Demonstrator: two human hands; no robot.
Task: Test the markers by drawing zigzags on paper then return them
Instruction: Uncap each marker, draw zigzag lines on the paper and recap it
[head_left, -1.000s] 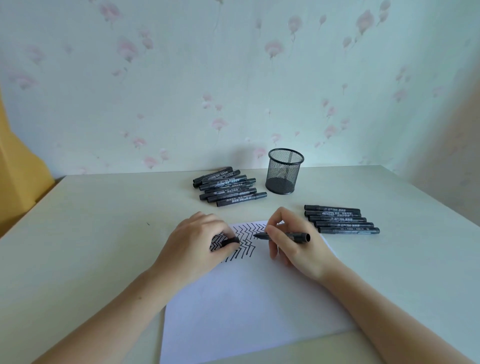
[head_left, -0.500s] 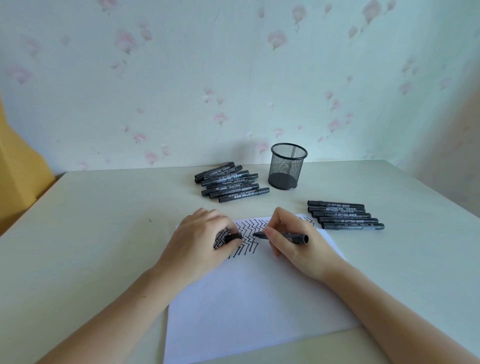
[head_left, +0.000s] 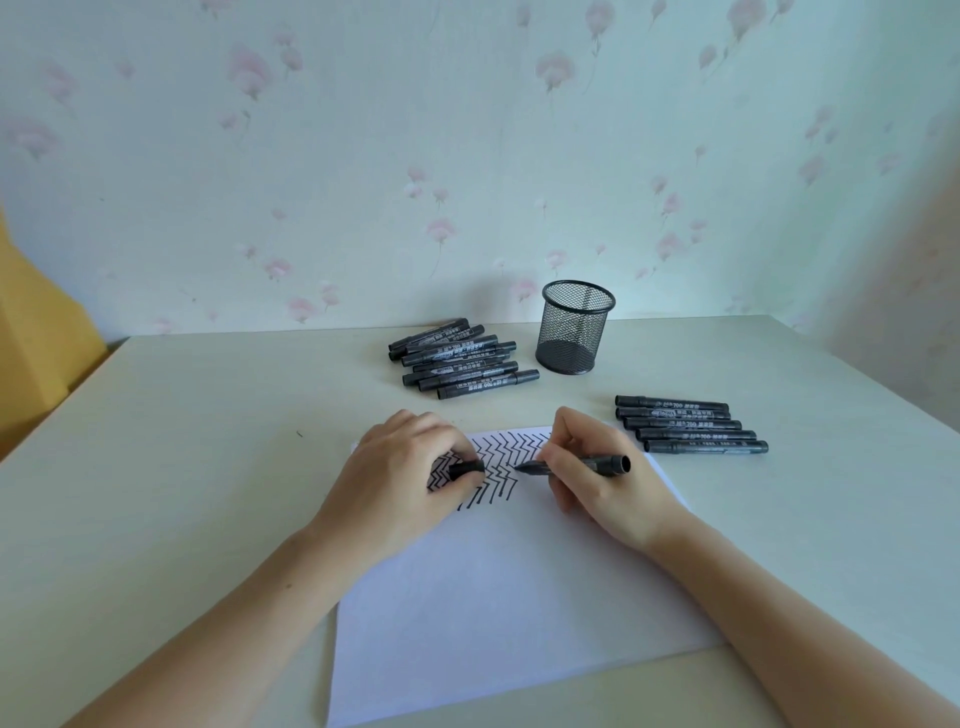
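Note:
A white sheet of paper (head_left: 509, 597) lies on the table with rows of black zigzags (head_left: 511, 449) at its far end. My right hand (head_left: 597, 473) grips an uncapped black marker (head_left: 597, 464), its tip pointing left just above the zigzags. My left hand (head_left: 400, 478) rests on the paper and pinches the marker's black cap (head_left: 466, 470), its open end facing the marker tip a short gap away. A pile of black markers (head_left: 460, 361) lies at the back centre. A neat row of several markers (head_left: 688, 426) lies right of the paper.
A black mesh pen cup (head_left: 574, 327) stands upright behind the paper, between the two marker groups, with no marker showing inside. The pale table (head_left: 182, 467) meets a flowered wall at the back. A yellow object (head_left: 36, 338) sits beyond the table's left edge.
The camera has tilted slightly, shifting the scene. The cap in my left hand and the marker tip in my right have stayed close together over the zigzags.

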